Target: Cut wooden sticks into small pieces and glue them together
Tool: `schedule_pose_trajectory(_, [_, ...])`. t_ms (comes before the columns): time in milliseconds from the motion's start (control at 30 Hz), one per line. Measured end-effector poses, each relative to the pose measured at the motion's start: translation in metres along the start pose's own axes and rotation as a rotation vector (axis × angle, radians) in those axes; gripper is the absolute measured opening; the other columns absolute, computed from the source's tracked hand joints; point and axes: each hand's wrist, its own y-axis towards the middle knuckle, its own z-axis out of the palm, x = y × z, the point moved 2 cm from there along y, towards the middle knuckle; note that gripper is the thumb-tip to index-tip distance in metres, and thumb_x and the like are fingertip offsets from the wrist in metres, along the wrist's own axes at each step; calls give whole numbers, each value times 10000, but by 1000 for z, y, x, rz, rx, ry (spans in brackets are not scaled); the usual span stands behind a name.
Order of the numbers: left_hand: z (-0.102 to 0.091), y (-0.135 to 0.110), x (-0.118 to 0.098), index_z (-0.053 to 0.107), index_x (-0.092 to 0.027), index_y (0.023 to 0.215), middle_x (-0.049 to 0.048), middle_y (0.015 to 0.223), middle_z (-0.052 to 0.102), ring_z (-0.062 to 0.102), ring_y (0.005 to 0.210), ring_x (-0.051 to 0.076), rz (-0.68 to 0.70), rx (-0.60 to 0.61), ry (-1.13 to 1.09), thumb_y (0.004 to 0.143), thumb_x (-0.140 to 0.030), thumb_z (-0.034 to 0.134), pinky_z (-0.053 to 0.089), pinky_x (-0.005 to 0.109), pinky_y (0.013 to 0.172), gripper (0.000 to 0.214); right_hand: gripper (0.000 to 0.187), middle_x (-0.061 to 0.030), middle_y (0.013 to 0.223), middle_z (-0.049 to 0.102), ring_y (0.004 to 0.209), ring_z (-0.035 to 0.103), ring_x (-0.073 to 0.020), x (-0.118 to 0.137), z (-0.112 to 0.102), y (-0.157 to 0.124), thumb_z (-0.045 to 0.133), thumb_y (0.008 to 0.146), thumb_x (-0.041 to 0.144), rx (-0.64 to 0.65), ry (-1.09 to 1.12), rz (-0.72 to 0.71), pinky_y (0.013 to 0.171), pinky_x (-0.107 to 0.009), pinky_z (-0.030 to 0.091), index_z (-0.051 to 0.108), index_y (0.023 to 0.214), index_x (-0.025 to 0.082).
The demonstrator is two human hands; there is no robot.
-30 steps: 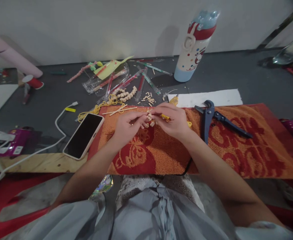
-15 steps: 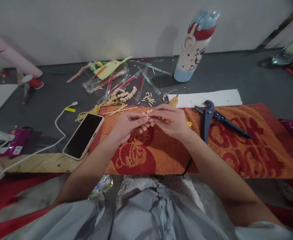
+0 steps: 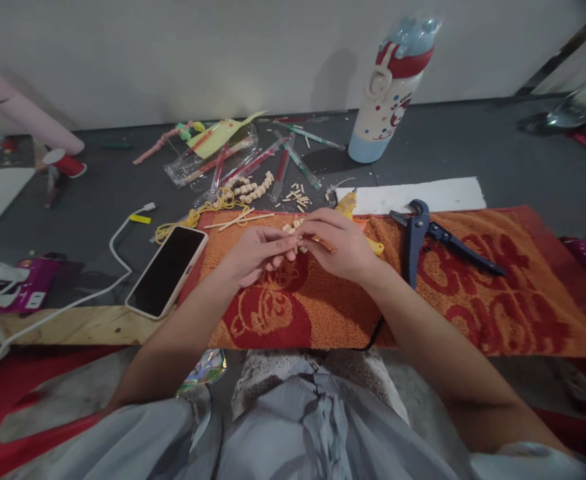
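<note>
My left hand [image 3: 255, 250] and my right hand [image 3: 340, 243] meet fingertip to fingertip over an orange and red towel [image 3: 473, 293]. Both are closed in a pinch on a short string of small pale wooden beads [image 3: 297, 233] held between them. A yellow tool [image 3: 367, 243] lies on the towel just behind my right hand, partly hidden by it. More loose pale beads [image 3: 253, 189] and yellow cord [image 3: 193, 217] lie beyond the towel's far edge, with thin wooden sticks [image 3: 243, 220] beside them.
A phone [image 3: 167, 270] with a white cable [image 3: 117, 243] lies left of the towel. Blue cutters [image 3: 417, 237] rest on the towel to the right. A water bottle [image 3: 387, 93] stands at the back by the wall. Clear tubes [image 3: 253, 163] clutter the grey tabletop.
The hands have shifted slightly left and drawn closer, the beads now held higher between the fingertips. More of the yellow tool shows behind my right hand.
</note>
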Motion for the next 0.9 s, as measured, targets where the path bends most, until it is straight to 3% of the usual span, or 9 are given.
schedule_pose_trajectory(200, [-1,0,-1,703,-141,678,-10,570,615,398,409,8,0,-30,25,587,-376,856,236,139,344,294,106,-75,893,700,845,660,-183,1,0,0,577,908,160,-40,-18,-43,744,-325,576,674,916,200])
schedule_pose_trajectory(433, [0,-1,-3,654,-133,604,-21,522,596,393,375,2,-50,-32,-39,639,-320,812,239,122,315,247,90,-48,883,708,845,673,-163,0,-2,0,622,899,221,-8,44,76,744,-293,568,710,917,215])
schedule_pose_trajectory(600, [2,-2,-5,647,-115,613,-33,517,591,389,350,-8,-120,-16,-100,633,-334,810,240,108,293,274,75,-25,824,711,771,668,-142,-1,-3,2,658,887,264,-56,80,100,701,-275,554,707,877,208])
schedule_pose_trajectory(900, [1,-3,-3,660,-111,695,-38,554,608,427,369,-7,-26,1,-79,662,-326,807,263,101,319,262,60,-43,818,711,759,671,-127,-2,-4,2,658,882,193,-98,127,41,695,-248,549,717,889,179])
